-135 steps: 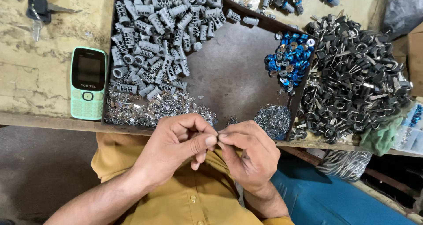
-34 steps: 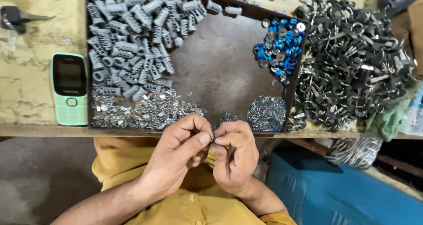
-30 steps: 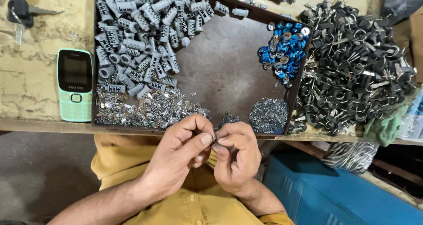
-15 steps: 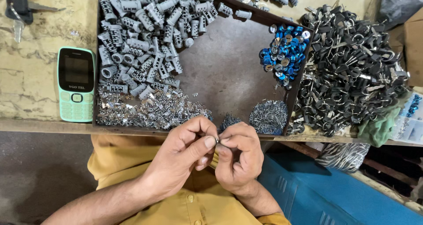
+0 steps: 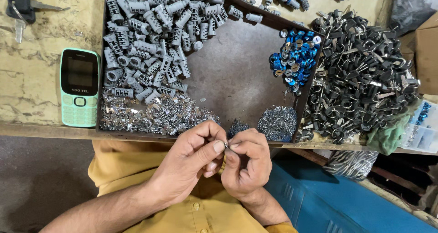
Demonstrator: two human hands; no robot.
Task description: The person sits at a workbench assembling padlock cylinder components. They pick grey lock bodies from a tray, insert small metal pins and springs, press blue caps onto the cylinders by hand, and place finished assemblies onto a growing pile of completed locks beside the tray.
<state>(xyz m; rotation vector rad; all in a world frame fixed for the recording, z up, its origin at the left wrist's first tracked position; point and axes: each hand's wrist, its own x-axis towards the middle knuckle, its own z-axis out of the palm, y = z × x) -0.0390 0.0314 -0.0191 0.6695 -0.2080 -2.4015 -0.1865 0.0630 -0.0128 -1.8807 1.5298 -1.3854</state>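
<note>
A tray (image 5: 237, 73) fills the frame's upper centre; a phone (image 5: 80, 87) lies left of it, a key pile (image 5: 360, 78) right.

A worn workbench (image 5: 32, 78) carries a parts tray (image 5: 237, 73), a mint-green phone (image 5: 80, 87), keys (image 5: 20, 7) (top left) and a heap of black key rings (image 5: 360, 78).

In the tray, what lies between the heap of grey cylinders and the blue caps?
In the head view, only bare tray floor lies between the grey cylinders and the blue caps; no parts are there.
</note>
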